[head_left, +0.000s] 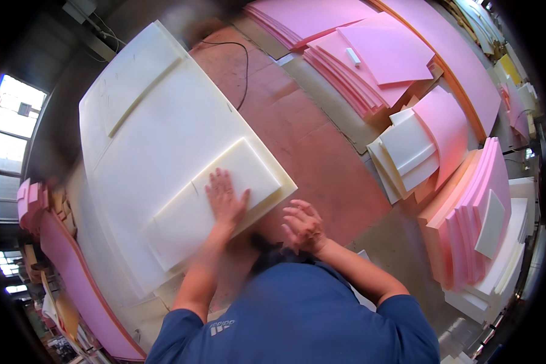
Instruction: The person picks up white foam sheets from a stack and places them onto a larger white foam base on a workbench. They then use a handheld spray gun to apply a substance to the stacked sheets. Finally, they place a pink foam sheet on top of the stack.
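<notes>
Resting flat, fingers spread, L hand [226, 203] is on sm. white slab [195, 213] atop lg. white sheet [164, 136], nr. its close edge; R hand [304, 225], fingers loosely curled, free, hovers just R of sheet.

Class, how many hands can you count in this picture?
2: the left hand lies flat on the white slab; the right hand, loosely curled, is right of it. No others show.

a reddish floor area [321, 139], with a thin black cable [247, 67] curving near its far end. beyond its right edge, a stack of pink sheets [400, 48] bears a small white block [353, 57]; nearer, white slabs [403, 148] lie beside layered pink sheets [461, 236]. on the left, a bright paned window [12, 118] in a dark wall [51, 73].
</notes>
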A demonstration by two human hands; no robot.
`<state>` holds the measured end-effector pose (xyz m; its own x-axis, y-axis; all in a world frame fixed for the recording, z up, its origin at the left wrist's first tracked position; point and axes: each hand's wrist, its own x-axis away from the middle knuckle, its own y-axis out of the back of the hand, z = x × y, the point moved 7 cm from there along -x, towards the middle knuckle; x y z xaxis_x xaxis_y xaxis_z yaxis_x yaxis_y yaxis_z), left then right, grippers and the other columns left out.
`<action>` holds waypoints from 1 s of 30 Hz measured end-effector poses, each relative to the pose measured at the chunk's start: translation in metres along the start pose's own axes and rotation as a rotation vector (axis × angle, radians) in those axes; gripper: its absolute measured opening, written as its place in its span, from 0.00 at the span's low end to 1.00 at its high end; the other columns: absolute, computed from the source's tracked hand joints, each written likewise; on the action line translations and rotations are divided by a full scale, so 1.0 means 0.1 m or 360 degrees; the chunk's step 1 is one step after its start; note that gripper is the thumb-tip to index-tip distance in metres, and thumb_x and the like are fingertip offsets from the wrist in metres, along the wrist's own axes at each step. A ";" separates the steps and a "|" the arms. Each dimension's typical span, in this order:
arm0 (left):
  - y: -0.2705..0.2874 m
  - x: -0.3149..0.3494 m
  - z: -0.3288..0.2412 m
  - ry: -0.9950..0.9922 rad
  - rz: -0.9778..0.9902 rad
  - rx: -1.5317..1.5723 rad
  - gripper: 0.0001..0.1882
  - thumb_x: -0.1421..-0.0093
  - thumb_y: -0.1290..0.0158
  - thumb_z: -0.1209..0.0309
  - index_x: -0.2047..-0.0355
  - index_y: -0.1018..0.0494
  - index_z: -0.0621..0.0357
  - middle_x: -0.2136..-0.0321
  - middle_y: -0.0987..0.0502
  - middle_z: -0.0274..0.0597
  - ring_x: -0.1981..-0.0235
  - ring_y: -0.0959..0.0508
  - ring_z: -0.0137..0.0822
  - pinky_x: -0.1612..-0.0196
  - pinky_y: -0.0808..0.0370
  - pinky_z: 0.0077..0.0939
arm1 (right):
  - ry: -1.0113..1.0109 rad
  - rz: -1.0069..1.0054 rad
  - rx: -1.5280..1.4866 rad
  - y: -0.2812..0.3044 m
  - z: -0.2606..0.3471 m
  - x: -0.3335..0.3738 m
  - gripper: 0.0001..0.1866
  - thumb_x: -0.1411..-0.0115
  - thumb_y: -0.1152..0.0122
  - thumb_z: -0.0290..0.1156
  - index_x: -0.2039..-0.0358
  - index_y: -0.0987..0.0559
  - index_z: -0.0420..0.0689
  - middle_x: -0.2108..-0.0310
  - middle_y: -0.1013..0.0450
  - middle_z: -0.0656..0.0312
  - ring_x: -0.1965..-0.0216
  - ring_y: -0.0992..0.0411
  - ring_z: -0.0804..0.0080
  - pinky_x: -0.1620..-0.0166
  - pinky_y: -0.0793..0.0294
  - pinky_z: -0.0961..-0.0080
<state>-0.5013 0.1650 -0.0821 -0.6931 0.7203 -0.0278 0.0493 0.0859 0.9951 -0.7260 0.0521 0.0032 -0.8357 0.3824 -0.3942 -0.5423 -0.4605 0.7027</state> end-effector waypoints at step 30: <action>-0.68 -2.53 -2.69 0.0797 -0.0351 -0.0428 0.31 0.29 0.62 0.48 0.40 0.33 0.62 0.38 0.34 0.55 0.36 0.36 0.50 0.35 0.43 0.52 | -0.1733 -0.1386 0.0802 3.76 -3.82 3.24 0.07 0.53 0.29 0.33 0.74 0.16 0.47 0.68 0.19 0.61 0.53 0.24 0.57 0.50 0.23 0.62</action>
<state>-0.5223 -0.2082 -0.1168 -0.9235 0.2885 -0.2526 -0.2718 -0.0279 0.9619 -1.2345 -0.3035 -0.0867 0.3269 0.8885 -0.3220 -0.5492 0.4558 0.7004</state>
